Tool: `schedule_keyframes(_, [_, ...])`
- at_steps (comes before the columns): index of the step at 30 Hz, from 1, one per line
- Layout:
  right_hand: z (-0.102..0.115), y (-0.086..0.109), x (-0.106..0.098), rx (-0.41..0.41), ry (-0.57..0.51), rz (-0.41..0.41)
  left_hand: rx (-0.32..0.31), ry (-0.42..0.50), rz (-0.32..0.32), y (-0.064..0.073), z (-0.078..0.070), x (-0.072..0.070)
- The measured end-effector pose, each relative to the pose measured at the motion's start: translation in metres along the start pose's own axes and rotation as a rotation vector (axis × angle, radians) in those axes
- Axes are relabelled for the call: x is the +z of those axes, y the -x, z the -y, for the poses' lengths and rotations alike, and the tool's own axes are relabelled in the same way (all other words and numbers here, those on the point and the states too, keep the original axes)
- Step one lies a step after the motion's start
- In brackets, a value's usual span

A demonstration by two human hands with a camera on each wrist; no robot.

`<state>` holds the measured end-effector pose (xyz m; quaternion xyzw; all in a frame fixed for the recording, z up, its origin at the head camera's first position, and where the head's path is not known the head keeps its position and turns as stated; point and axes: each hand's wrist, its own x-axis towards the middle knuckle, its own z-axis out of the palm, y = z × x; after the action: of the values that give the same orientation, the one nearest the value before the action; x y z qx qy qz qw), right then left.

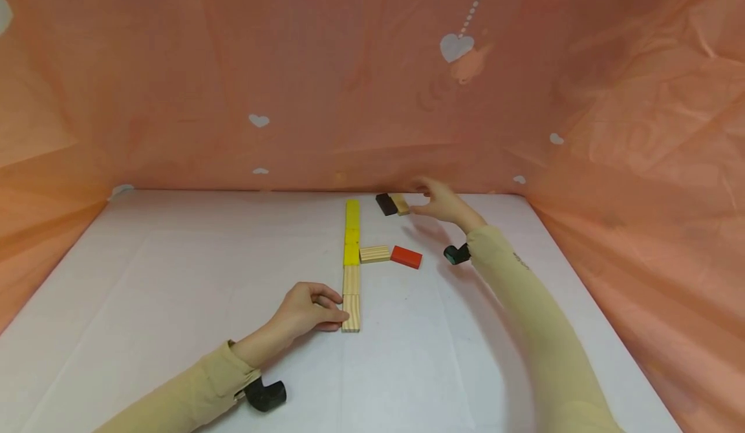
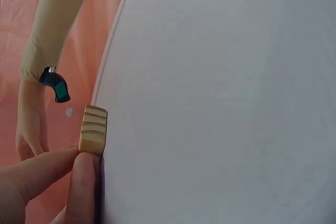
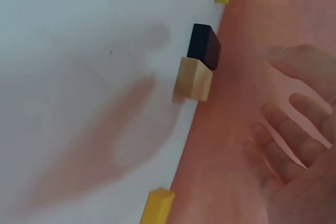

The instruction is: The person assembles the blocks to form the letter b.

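Note:
At the near end of a straight row lies a plain wooden block (image 1: 352,322). My left hand (image 1: 308,310) touches its left side with thumb and fingertips; in the left wrist view its end grain (image 2: 94,124) shows beside them. Another plain block (image 1: 352,278) and yellow blocks (image 1: 352,216) continue the row. A plain block (image 1: 374,254) and a red block (image 1: 406,257) branch off to the right. Toward the back, my right hand (image 1: 439,201) hovers with spread fingers, holding nothing visible. Left of it, a light wooden block (image 1: 399,204) touches a dark block (image 1: 385,204).
A yellow-orange block (image 3: 157,205) appears low in the right wrist view. The white table (image 1: 174,258) ends at an orange curtain (image 1: 349,97) at the back. Black wrist devices sit near both cuffs, the left one (image 1: 266,395) close to the table surface.

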<state>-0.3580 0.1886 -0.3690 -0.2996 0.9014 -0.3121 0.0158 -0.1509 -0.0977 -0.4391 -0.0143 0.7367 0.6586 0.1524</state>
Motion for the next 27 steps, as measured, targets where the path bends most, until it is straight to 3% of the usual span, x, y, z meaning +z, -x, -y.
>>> schedule_keyframes(9, [0.001, -0.025, 0.023, -0.017, 0.006, 0.039, 0.010, -0.002, 0.008, 0.000, 0.002, -0.001])
schedule_keyframes(19, [-0.003, -0.042, 0.037, 0.117, -0.054, 0.068, 0.016, -0.016, 0.000, 0.000, 0.002, -0.002])
schedule_keyframes(27, [-0.005, -0.046, 0.048, 0.158, -0.105, 0.085, 0.009, -0.028, -0.008, 0.000, 0.003, 0.000])
